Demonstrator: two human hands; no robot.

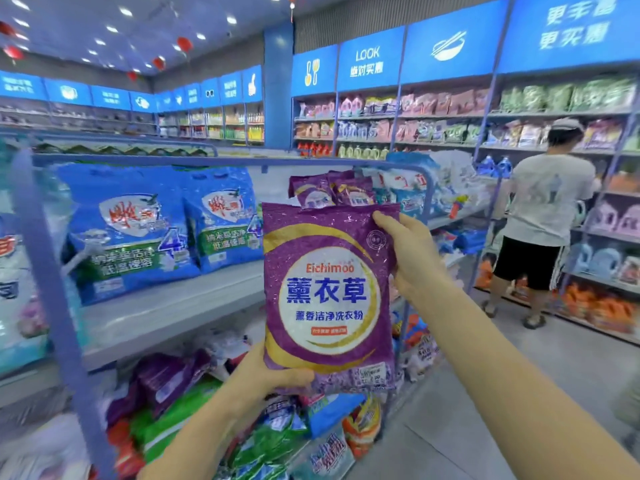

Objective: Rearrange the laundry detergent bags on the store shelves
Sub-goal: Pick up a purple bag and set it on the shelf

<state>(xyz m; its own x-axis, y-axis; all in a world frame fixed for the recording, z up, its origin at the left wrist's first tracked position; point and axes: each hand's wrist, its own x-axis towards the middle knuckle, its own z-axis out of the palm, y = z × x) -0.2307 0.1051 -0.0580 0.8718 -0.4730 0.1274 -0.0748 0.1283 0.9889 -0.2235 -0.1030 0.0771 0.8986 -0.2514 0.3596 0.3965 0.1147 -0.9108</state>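
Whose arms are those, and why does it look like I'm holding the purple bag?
The camera sits on a person's head and looks forward and down, so you see their own arms, not a robot's. Their left hand grips the bottom of a purple bag of washing powder, and their right hand holds its top corner. Behind it is a shop shelf with big blue bags standing on it and more purple packs further along. Another person stands at the shelves on the right.
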